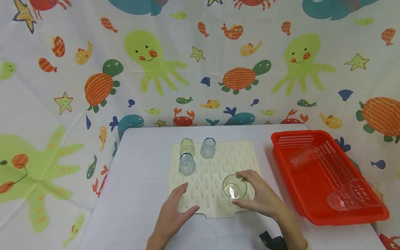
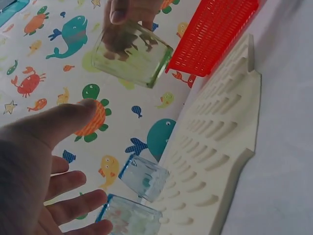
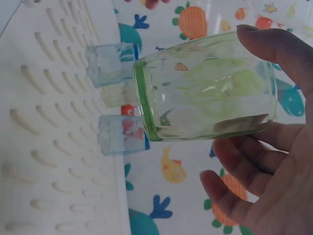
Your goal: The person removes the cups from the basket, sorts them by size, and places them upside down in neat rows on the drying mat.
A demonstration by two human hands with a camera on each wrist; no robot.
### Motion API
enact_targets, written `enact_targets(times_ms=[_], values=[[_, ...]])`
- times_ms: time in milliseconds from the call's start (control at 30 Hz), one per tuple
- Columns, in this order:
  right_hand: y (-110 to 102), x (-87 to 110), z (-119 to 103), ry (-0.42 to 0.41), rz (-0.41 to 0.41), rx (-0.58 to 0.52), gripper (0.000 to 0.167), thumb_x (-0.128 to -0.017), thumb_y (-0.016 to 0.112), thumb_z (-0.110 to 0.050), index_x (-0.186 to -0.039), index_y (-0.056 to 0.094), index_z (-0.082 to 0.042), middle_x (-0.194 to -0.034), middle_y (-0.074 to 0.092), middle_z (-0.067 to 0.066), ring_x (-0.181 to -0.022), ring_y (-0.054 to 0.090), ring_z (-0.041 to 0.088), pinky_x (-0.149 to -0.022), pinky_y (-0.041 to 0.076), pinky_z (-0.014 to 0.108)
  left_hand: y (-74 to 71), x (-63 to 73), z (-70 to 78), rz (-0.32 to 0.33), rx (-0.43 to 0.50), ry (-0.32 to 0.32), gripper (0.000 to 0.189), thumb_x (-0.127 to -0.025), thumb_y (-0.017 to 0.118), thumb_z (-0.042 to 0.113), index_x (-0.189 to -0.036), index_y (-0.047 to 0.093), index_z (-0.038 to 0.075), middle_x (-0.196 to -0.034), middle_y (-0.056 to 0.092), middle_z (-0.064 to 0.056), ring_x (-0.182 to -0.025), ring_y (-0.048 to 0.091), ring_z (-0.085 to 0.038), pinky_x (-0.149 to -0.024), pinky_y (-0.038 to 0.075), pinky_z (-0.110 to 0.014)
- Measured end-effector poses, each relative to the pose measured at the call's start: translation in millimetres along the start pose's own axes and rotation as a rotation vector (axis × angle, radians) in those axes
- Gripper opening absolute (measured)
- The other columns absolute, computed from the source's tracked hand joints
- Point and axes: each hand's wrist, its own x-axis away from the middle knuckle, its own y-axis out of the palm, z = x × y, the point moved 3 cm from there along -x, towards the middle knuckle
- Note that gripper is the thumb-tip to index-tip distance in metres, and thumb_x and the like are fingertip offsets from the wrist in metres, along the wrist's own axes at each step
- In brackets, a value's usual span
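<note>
My right hand (image 1: pixel 257 194) grips a green-tinted drinking glass (image 1: pixel 234 187) between thumb and fingers over the front right of a cream drying mat (image 1: pixel 215 205). In the right wrist view, the glass's thick green end (image 3: pixel 146 103) points toward the mat, and the fingers hold near its other end. My left hand (image 1: pixel 170 215) is at the mat's front left corner, fingers spread and holding nothing. Two bluish glasses (image 1: pixel 187 164) (image 1: pixel 208 148) and a greenish glass (image 1: pixel 187 147) stand at the mat's back left, their blue edges facing up in the bluish ones.
To the right of the mat sits a red plastic basket (image 1: pixel 300 194) with clear glasses (image 1: pixel 347 198) lying in it. A white cloth (image 1: pixel 137 180) covers the table, and a sea-animal patterned curtain (image 1: pixel 200 86) hangs behind. Something black (image 1: pixel 273 241) lies by the right forearm.
</note>
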Motion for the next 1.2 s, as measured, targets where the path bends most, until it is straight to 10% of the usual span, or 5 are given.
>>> enact_targets(times_ms=[500,1200], values=[[12.5,-3.4,-12.3,-0.092,-0.043,-0.038,0.083,-0.065,0.095,-0.035,-0.137,0.056,-0.021,-0.126,0.06,-0.012,-0.107,0.055,0.004,-0.091,0.06,0.032,12.2,-23.3,45.1,-0.212,0.19,0.228,0.082,-0.078,0.084,0.047,-0.148,0.046,0.03,-0.145,0.053,0.012,-0.118,0.063,-0.012,-0.094,0.06,-0.029],[16.9,-5.7,-26.2,-0.141,-0.162,-0.065,0.08,-0.07,0.088,-0.053,-0.137,0.056,-0.024,-0.129,0.06,-0.011,-0.113,0.057,0.006,-0.097,0.06,0.035,13.2,-37.5,59.1,-0.295,0.108,0.402,0.08,-0.078,0.082,0.051,-0.144,0.053,0.016,-0.134,0.063,0.004,-0.116,0.063,-0.01,-0.098,0.058,-0.026]])
